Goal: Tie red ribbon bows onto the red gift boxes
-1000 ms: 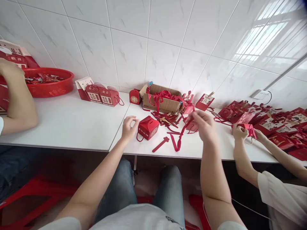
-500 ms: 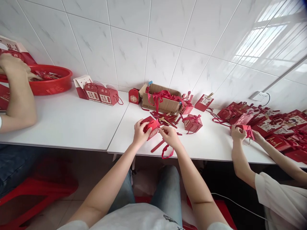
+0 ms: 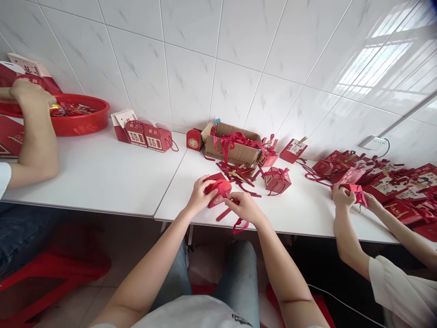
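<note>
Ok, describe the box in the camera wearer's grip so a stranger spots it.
On the white table, find the open cardboard box of ribbons near the wall. In front of it is a small red box. Unlike the bow-tied box to its right, it sits in the wearer's left grip, with the right grip at a ribbon.

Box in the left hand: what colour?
The box is red with pale gold print; the head view, the only one, shows it.

On our table point(image 3: 102, 182), the gift box point(image 3: 220, 187) is between our left hand point(image 3: 200, 197) and our right hand point(image 3: 244, 207). Behind it stands the carton point(image 3: 242, 156), and ribbons point(image 3: 235, 138) are in it. Far to the left we have the basin point(image 3: 82, 126); to the right, many boxes point(image 3: 389, 186) before the wall point(image 3: 191, 68).
</note>
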`<state>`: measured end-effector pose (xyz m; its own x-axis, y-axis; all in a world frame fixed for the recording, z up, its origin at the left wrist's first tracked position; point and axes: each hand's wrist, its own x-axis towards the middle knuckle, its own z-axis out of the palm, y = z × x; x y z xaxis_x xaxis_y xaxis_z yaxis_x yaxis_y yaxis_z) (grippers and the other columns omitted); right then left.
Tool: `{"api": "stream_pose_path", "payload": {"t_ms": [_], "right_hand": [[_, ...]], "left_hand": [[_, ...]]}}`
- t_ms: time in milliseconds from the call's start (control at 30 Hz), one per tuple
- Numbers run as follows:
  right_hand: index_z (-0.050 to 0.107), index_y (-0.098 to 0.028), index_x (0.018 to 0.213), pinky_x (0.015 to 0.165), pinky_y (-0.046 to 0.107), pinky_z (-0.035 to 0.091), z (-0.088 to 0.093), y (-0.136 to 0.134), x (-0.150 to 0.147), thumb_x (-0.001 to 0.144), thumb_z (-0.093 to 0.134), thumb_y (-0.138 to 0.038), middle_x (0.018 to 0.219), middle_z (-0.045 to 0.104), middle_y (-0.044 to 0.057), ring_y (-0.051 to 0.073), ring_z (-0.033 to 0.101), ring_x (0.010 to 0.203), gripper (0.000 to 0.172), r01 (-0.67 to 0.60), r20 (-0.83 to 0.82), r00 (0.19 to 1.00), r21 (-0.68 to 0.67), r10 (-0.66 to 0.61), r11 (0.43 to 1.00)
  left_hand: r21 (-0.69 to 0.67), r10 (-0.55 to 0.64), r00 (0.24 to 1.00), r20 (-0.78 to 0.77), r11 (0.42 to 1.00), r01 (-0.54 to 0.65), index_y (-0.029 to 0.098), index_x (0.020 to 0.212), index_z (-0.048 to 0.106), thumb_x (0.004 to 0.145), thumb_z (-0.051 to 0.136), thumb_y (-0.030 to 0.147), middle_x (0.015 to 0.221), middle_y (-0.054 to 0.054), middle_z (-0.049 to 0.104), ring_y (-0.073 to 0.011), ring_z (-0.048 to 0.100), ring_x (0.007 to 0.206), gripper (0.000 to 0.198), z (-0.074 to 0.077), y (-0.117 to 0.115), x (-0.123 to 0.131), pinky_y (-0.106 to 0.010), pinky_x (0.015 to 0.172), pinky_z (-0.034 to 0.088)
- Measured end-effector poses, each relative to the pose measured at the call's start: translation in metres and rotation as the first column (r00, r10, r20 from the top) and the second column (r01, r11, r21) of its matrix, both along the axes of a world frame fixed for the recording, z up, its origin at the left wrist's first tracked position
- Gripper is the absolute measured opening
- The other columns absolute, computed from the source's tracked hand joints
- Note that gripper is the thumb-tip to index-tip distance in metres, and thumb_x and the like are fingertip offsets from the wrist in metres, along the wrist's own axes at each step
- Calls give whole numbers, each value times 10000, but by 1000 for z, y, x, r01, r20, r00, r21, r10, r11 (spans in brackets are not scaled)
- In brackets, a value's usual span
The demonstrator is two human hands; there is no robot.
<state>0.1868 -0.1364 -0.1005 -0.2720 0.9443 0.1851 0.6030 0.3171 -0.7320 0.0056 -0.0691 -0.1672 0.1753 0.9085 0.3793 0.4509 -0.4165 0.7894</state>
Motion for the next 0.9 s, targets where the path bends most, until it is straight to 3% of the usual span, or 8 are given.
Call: {"api": "stream_pose_path", "payload": {"t_ms": [167, 367, 567, 767, 900], "right_hand": [[498, -181, 587, 520, 244, 282, 5, 0, 0, 858, 507, -359, 544, 390, -44, 85, 325, 525, 324, -18, 32, 999, -27, 19, 999], [658, -175, 704, 526, 241, 336, 7, 3, 1, 852, 517, -339, 578, 533, -19, 99, 431, 532, 262, 11, 82, 997, -42, -8, 999], [597, -188, 629, 525, 252, 314, 4, 11, -2, 829, 530, -291, 553, 547, -16, 113, 445, 534, 235, 140, 247, 959, 22, -141, 990], [613, -200, 648, 520, 267, 313, -6, 20, -8, 839, 538, -334, 580, 575, 8, 140, 475, 544, 245, 231, 261, 935, 75, -242, 970], [657, -190, 713, 656, 316, 431, -16, 28, -10, 834, 576, -359, 783, 629, 74, 204, 565, 745, 223, 275, 223, 923, 188, -314, 943]], "left_hand": [[-9, -34, 997, 64, 999, 35, 233, 1071, 660, 815, 626, 407, 1374, -90, 483, -283, 403, 1336, 311, -1, -1, -1, -464, 1131, 332], [-5, -63, 995, 82, 998, 64, 225, 1058, 670, 807, 636, 387, 1369, -108, 492, -296, 426, 1322, 301, -3, -4, -3, -485, 1113, 350], [3, -64, 995, 70, 998, 64, 208, 1052, 669, 806, 631, 350, 1363, -126, 495, -291, 438, 1318, 287, 0, -10, -3, -482, 1111, 358], [52, -73, 995, 71, 996, 69, 200, 998, 662, 787, 647, 315, 1329, -124, 521, -284, 473, 1286, 241, 0, -11, -1, -478, 1099, 381], [92, -89, 993, 79, 992, 81, 197, 996, 664, 784, 647, 298, 1303, -124, 532, -278, 491, 1264, 235, -3, -10, 0, -474, 1086, 401]]}}
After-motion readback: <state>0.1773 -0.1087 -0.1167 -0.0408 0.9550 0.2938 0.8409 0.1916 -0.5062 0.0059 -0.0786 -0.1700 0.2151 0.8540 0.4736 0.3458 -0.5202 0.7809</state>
